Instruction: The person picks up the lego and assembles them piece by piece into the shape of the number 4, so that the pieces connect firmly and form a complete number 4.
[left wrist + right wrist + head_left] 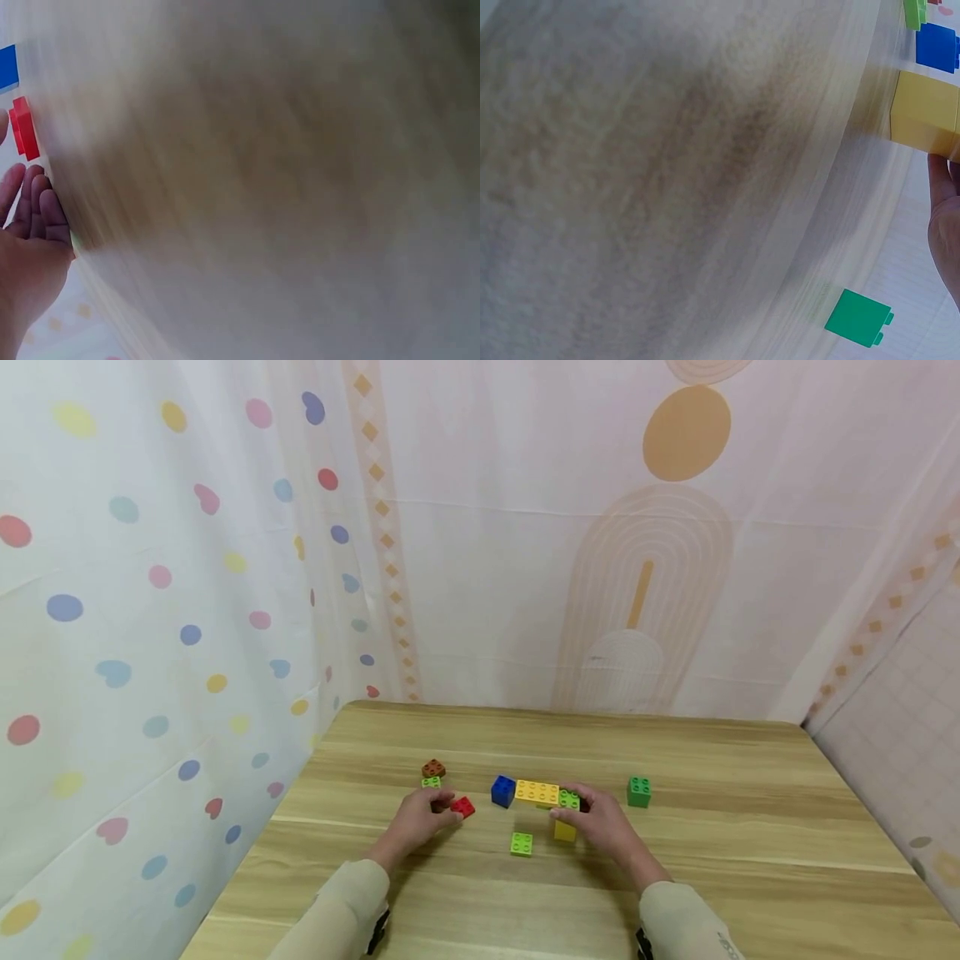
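In the head view, my left hand (422, 820) is beside a small red brick (462, 807), its fingers loosely bent. The left wrist view shows the red brick (25, 129) just off the fingertips, with a gap to them. My right hand (600, 818) grips stacked bricks: a lime brick (569, 799) above a yellow brick (565, 831). A long yellow brick (537, 792) reaches left from the lime one; whether they are joined I cannot tell. In the right wrist view, fingers touch the yellow brick (924, 112).
A blue brick (503, 791) stands between the hands, and a lime brick (521, 844) lies nearer me. Behind the left hand are a brown brick (432, 768) and another lime brick (431, 782). A green brick (639, 792) stands right on the wooden table (750, 827).
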Demonstrator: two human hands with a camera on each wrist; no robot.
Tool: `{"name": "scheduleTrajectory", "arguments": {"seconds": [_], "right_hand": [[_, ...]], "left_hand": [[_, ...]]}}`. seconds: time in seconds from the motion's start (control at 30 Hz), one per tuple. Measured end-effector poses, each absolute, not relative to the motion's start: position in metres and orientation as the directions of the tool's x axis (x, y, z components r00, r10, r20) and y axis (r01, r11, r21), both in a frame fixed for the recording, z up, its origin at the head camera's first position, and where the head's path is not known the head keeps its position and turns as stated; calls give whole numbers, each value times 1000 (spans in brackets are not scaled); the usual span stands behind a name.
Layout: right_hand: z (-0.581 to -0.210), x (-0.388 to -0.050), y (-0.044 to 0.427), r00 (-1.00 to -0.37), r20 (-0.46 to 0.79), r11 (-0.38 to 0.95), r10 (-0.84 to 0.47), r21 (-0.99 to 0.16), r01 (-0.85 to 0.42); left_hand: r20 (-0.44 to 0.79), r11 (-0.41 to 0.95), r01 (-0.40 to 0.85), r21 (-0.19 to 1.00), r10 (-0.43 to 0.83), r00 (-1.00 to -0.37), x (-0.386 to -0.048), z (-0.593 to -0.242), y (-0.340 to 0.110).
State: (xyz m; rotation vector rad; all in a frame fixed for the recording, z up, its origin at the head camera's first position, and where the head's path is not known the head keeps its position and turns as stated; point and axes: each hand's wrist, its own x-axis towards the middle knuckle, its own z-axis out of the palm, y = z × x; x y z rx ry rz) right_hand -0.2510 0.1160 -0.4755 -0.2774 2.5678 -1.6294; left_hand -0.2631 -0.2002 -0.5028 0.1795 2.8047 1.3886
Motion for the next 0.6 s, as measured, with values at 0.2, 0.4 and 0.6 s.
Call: {"name": "scheduleTrajectory", "arguments": {"seconds": [0.2,0.4,0.6], "right_hand": [[-475,-251,115,-980,21,416,-197,-904,-103],[-476,-251,116,-981,16,416,-192,-904,-96],[-476,-251,116,-980,22,416,-199,-903,-105]], "left_hand": [[78,640,122,758,97,-992,-262,-504,-199],[117,671,178,720,135,-984,-264,-510,-198],[150,696,215,685,154,-977,-264,-511,-196]]}}
